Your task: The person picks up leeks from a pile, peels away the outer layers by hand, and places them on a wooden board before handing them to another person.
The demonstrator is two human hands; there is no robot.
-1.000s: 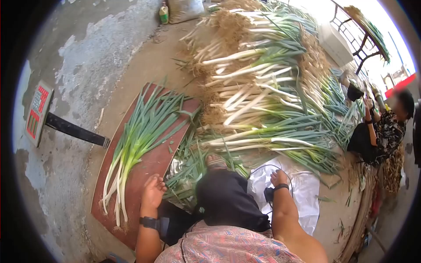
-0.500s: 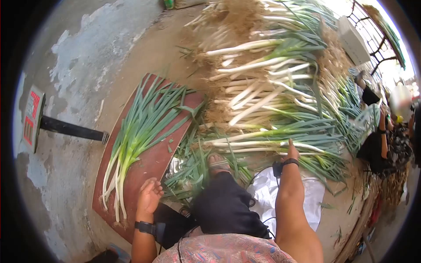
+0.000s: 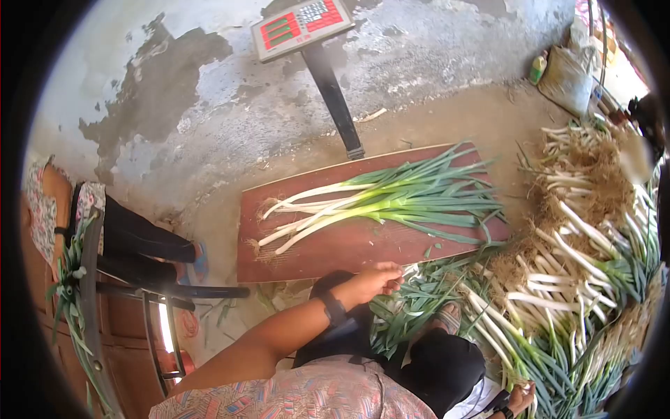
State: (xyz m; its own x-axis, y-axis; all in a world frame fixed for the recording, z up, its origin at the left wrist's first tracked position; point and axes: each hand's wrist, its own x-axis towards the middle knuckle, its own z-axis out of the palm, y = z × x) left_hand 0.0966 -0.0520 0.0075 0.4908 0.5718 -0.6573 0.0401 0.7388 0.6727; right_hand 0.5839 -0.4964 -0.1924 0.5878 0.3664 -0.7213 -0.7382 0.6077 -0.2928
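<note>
My left hand [image 3: 377, 281] is over the front edge of a red-brown board [image 3: 314, 269], its fingers loosely curled together and nothing visible in them. A bunch of long green onions [image 3: 363, 206] lies across that board, white roots to the left and green leaves to the right. At the lower right, my right hand [image 3: 520, 398] closes round the stalks of some green onions [image 3: 488, 325] at the near side of a large pile. Leaves and the frame's dark edge partly hide its fingers.
A scale display [image 3: 303, 28] on a black post [image 3: 331, 101] stands behind the board. Loose green leaves [image 3: 412, 307] lie by my foot. At the left, another person's legs [image 3: 143, 234] are beside a metal frame [image 3: 209, 292]. A sack [image 3: 567, 80] leans at the back right.
My view has turned to the left, so the board is now central and the pile is at the right. My right hand has gone from lying over the pile to gripping stalks.
</note>
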